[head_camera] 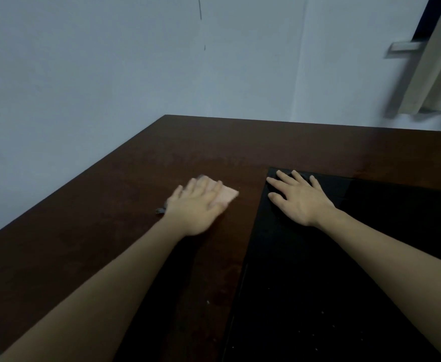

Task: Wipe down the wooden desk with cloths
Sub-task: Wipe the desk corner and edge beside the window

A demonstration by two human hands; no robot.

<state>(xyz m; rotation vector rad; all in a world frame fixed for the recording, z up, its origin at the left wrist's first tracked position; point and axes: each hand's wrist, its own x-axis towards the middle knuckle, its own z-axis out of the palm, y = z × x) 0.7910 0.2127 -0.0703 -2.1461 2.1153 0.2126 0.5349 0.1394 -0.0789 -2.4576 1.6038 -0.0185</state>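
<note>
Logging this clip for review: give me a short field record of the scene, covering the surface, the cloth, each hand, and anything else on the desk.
surface: dark brown wooden desk set into a wall corner
cloth: pale pink cloth, flat on the desk
left hand: left hand pressing flat on the cloth, motion-blurred
right hand: right hand resting flat, fingers spread, on the black mat
other items: small dark object beside the left hand, too blurred to identify
background: curtain at upper right
</note>
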